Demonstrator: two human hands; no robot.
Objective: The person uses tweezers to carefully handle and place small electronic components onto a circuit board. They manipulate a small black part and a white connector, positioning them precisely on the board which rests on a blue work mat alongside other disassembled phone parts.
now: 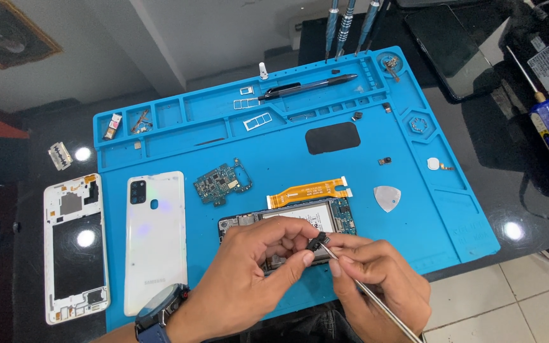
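A white back cover (155,238), green circuit board (225,182) and black pen (309,87) lie on the blue mat (452,209).

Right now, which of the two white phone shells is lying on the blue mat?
The solid white back cover with the camera cutout lies on the blue mat. The white mid frame, open in the middle, lies off the mat on the dark table.

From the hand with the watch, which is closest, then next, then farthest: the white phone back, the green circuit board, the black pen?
From the left hand in the head view:
1. White phone back, just left of it.
2. Green circuit board, above it on the blue mat.
3. Black pen, far at the top.
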